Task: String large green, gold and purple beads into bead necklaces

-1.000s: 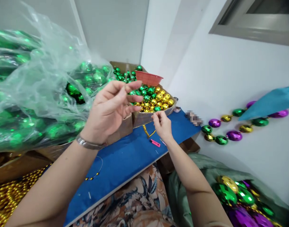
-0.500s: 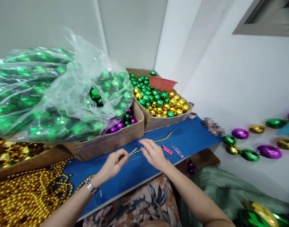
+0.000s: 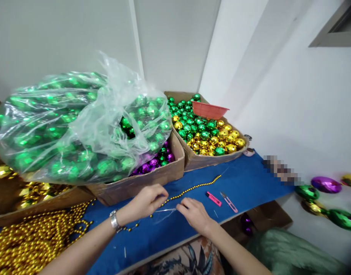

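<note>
My left hand, with a silver watch on its wrist, is closed in a pinch over the near end of a gold bead strand; what sits between its fingertips is hidden. My right hand is closed, thumb and fingers pinching a thin clear thread that stretches toward the left hand. The strand runs across the blue tabletop to the upper right. A few loose gold beads lie by the left wrist. A pink labelled box and pink-handled thread snips rest right of my hands.
A heap of gold bead strings covers the left. Behind stand cardboard boxes of shiny balls, a big clear bag of green balls atop them. A red basket sits on the balls. A garland hangs at right.
My right hand has drawn down and closed on the clear thread. My left hand has shifted slightly right. More of the gold strand shows between them and the box. The view has shifted left.
</note>
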A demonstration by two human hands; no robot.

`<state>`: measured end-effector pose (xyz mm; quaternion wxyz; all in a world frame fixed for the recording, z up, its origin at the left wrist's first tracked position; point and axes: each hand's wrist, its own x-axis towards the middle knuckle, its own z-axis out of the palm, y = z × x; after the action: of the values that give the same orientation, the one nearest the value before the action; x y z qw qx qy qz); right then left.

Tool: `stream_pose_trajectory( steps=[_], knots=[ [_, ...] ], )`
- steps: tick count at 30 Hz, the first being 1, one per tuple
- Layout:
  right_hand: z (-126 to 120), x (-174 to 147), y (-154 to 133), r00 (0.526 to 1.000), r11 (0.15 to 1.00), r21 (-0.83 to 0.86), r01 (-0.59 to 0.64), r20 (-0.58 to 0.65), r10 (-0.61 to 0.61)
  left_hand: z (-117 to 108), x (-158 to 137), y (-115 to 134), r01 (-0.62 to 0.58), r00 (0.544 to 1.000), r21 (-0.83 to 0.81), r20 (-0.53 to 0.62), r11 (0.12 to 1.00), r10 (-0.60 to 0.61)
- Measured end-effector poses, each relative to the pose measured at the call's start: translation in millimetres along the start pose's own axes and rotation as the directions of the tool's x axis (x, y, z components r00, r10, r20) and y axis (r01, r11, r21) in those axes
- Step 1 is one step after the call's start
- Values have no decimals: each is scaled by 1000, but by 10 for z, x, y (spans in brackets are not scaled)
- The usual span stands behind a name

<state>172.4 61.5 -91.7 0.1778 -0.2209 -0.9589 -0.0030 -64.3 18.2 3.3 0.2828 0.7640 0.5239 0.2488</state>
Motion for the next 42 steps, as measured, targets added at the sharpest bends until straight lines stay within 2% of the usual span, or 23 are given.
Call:
stream_pose_trajectory(
  steps=[3,5,6,8,10,14,18,22,24,25,27,29,32,34,36,39,42],
  knots=[
    [89,-159,67,993,985,130,-112,-20,115,-386,347,-77,66,986,33,-153,997,-60],
    [144,-238,74,984,964,210,-163,-33,173,-552,608,-243,132,982,177,-157,975,-105],
    [164,-263,70,981,955,236,-180,-30,192,-590,735,-355,156,985,274,-118,949,-128],
    [186,-287,53,976,942,266,-206,-13,217,-585,961,-606,165,984,424,-5,890,-180],
    [184,-285,37,973,931,288,-224,10,231,-508,1136,-847,165,970,492,74,855,-230],
    [161,-256,27,967,906,344,-248,23,256,-357,1356,-1166,191,940,564,132,803,-316],
    [121,-222,34,959,883,388,-263,5,283,-347,1486,-1236,217,924,578,138,786,-357],
    [-53,-163,34,940,822,497,-278,-35,339,-454,1427,-1049,226,948,518,79,825,-310],
    [-193,-121,22,923,773,574,-268,-77,377,-525,1268,-861,223,970,423,-2,878,-245],
    [-266,-99,12,913,749,608,-264,-94,398,-555,1156,-751,220,975,320,-61,922,-212],
    [-403,-52,-15,896,709,654,-264,-106,432,-584,894,-528,183,964,-23,-191,983,-184],
    [-510,-4,-48,893,689,674,-267,-95,439,-549,623,-340,126,938,-362,-258,923,-230],
    [-599,58,-99,918,702,672,-234,-86,388,-377,297,-194,86,894,-683,-268,725,-358],
    [-615,84,-125,935,727,658,-199,-94,341,-223,151,-180,77,854,-771,-276,632,-441],
    [-609,94,-143,948,755,632,-175,-97,302,-82,48,-194,85,825,-778,-295,622,-482],
    [-585,84,-159,961,788,591,-173,-76,267,55,-54,-206,80,809,-791,-304,607,-503],
    [-564,63,-168,966,809,559,-184,-50,254,109,-112,-199,69,797,-849,-269,524,-540]
  ],
)
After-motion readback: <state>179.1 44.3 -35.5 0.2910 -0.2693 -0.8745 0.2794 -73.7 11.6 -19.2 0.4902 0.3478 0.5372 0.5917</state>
